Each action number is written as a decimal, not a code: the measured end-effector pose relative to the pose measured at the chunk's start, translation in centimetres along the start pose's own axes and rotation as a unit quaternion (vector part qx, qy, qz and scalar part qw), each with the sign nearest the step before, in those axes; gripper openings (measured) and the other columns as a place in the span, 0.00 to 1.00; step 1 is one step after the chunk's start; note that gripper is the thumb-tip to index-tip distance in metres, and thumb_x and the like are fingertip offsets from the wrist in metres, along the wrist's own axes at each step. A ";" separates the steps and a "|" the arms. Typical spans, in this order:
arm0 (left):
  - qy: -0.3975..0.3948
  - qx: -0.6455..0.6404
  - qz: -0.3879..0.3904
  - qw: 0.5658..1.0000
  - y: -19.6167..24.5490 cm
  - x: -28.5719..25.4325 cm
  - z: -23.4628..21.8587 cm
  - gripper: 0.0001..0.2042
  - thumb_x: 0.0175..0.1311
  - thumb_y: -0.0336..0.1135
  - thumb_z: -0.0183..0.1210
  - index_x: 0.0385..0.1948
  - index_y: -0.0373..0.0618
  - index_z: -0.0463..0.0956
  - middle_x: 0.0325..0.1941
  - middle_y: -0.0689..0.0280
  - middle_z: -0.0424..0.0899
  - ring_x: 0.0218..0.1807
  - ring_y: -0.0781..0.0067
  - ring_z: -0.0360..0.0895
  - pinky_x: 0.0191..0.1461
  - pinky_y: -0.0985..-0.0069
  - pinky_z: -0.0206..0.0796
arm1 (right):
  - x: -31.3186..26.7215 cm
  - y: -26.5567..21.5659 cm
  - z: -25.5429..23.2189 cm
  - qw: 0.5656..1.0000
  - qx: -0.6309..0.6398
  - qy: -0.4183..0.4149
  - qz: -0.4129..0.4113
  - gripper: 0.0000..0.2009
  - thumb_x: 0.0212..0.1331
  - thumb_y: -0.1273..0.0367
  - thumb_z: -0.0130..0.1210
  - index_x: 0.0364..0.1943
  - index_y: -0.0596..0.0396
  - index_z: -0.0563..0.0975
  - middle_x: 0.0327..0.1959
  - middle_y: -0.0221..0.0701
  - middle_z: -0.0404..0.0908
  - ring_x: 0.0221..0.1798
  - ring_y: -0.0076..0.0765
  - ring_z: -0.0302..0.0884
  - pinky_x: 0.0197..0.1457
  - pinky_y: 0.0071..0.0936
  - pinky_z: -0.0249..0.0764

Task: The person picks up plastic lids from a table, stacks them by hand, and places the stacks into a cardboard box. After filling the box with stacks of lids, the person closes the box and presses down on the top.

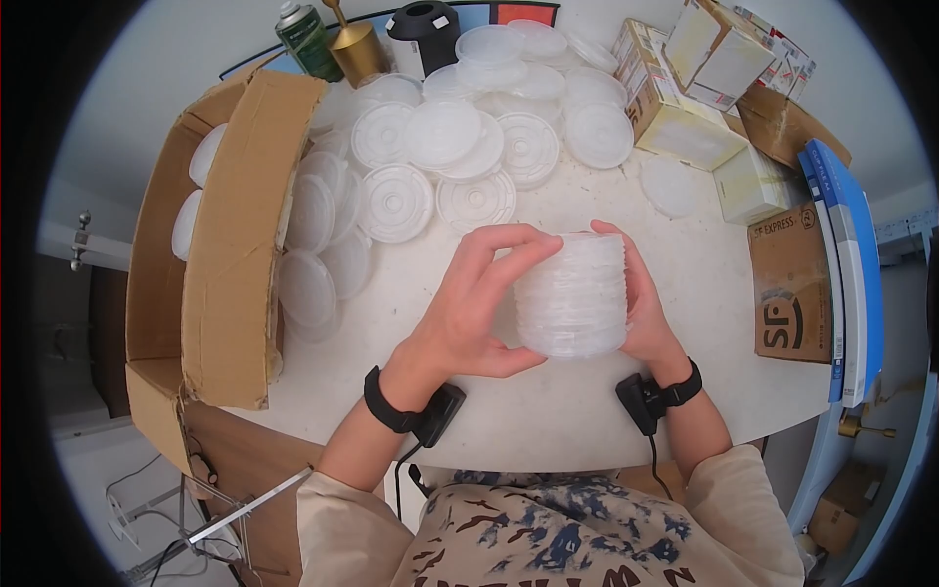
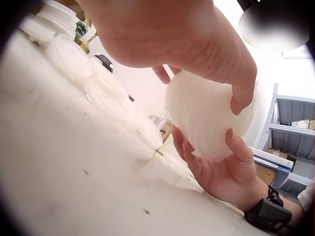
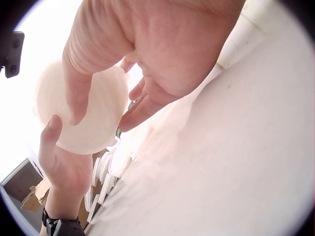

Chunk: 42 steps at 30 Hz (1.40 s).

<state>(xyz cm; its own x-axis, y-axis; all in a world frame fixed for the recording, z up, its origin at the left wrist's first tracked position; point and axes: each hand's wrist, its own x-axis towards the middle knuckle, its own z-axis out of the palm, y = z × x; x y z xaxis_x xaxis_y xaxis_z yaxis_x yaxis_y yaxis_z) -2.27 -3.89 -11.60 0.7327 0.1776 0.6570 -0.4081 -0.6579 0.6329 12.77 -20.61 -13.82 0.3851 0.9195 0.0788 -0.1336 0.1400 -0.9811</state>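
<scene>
Across the tabletop (image 1: 509, 421), loose lids (image 1: 394, 203) sprawl beyond the left hand (image 1: 458, 311), which, with the right hand (image 1: 647, 305), grips a stack (image 1: 570, 298) between them. Light, springy, slippery plastic, I'd guess (liable to slither apart), so best held across both ends.

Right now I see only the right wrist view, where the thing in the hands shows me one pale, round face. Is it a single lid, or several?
Observer: It is a stack of translucent lids; the head view shows many ridged edges along its side.
Operator: Thank you. And please, what stands by the right edge of the table?
Observer: A brown carton marked "SF EXPRESS" stands there, seen in the head view.
Operator: I understand. On the left side, is there some container, and does it hold anything?
Observer: Yes, an open cardboard box, with whitish round things visible inside it.
</scene>
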 end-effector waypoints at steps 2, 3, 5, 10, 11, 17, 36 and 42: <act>0.002 -0.001 0.000 1.000 0.0 0.0 0.0 0.43 0.30 0.33 0.72 0.61 0.43 0.68 0.57 0.56 0.72 0.56 0.54 0.70 0.60 0.64 0.63 | 0.0 0.0 0.0 1.000 -0.002 -0.001 0.002 0.54 0.36 0.73 0.77 0.71 0.49 0.53 0.64 0.32 0.65 0.66 0.32 0.66 0.67 0.31 0.65; 0.001 -0.002 -0.001 1.000 0.0 0.0 0.0 0.43 0.29 0.33 0.72 0.60 0.43 0.69 0.57 0.56 0.72 0.56 0.54 0.70 0.60 0.64 0.63 | 0.0 0.0 0.0 1.000 0.000 -0.001 0.003 0.54 0.36 0.73 0.77 0.71 0.49 0.53 0.64 0.32 0.65 0.66 0.32 0.66 0.67 0.31 0.65; 0.000 -0.003 -0.001 1.000 0.1 0.0 0.0 0.43 0.29 0.32 0.72 0.60 0.44 0.69 0.57 0.56 0.72 0.56 0.54 0.70 0.59 0.64 0.63 | 0.0 0.0 0.0 1.000 0.003 -0.001 0.004 0.54 0.36 0.73 0.77 0.71 0.49 0.53 0.64 0.32 0.65 0.66 0.32 0.66 0.67 0.31 0.65; 0.005 -0.001 -0.003 1.000 0.1 0.0 0.0 0.42 0.28 0.32 0.72 0.59 0.44 0.70 0.56 0.57 0.73 0.56 0.55 0.70 0.59 0.64 0.63 | -0.1 -0.2 0.0 1.000 -0.011 0.002 0.004 0.54 0.36 0.73 0.76 0.71 0.49 0.54 0.64 0.31 0.65 0.65 0.31 0.66 0.66 0.30 0.65; 0.005 -0.001 -0.003 1.000 0.1 -0.1 0.1 0.42 0.28 0.32 0.72 0.59 0.44 0.70 0.56 0.57 0.73 0.56 0.55 0.70 0.59 0.64 0.63 | -0.1 -0.1 0.0 1.000 -0.011 0.002 0.004 0.54 0.36 0.73 0.76 0.71 0.49 0.54 0.64 0.31 0.65 0.65 0.31 0.66 0.66 0.30 0.65; 0.003 -0.002 0.000 1.000 0.1 -0.1 0.1 0.42 0.28 0.32 0.72 0.58 0.45 0.72 0.56 0.57 0.73 0.55 0.55 0.71 0.59 0.64 0.63 | -0.1 -0.1 0.0 1.000 -0.007 0.002 0.013 0.53 0.37 0.74 0.76 0.71 0.48 0.54 0.63 0.31 0.66 0.64 0.31 0.67 0.65 0.30 0.65; 0.016 -0.004 0.006 1.000 0.3 0.0 0.3 0.38 0.31 0.33 0.73 0.56 0.48 0.74 0.53 0.60 0.74 0.53 0.57 0.72 0.56 0.65 0.64 | -0.1 0.0 0.1 1.000 0.013 0.000 0.005 0.49 0.37 0.75 0.76 0.67 0.48 0.57 0.62 0.31 0.66 0.61 0.30 0.70 0.62 0.29 0.69; 0.018 -0.001 0.014 1.000 0.2 0.0 0.3 0.37 0.31 0.32 0.73 0.55 0.48 0.75 0.51 0.61 0.75 0.50 0.58 0.73 0.53 0.66 0.64 | -0.1 -0.1 0.1 1.000 0.007 -0.001 0.002 0.49 0.36 0.75 0.76 0.66 0.48 0.57 0.61 0.31 0.67 0.61 0.30 0.70 0.63 0.29 0.70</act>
<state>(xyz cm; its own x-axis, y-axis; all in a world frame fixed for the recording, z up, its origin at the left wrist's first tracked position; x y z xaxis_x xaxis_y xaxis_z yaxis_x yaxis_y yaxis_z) -2.21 -4.28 -11.61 0.7008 0.1844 0.6891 -0.4296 -0.6621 0.6141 12.69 -20.70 -13.77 0.3828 0.9208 0.0746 -0.1482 0.1409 -0.9789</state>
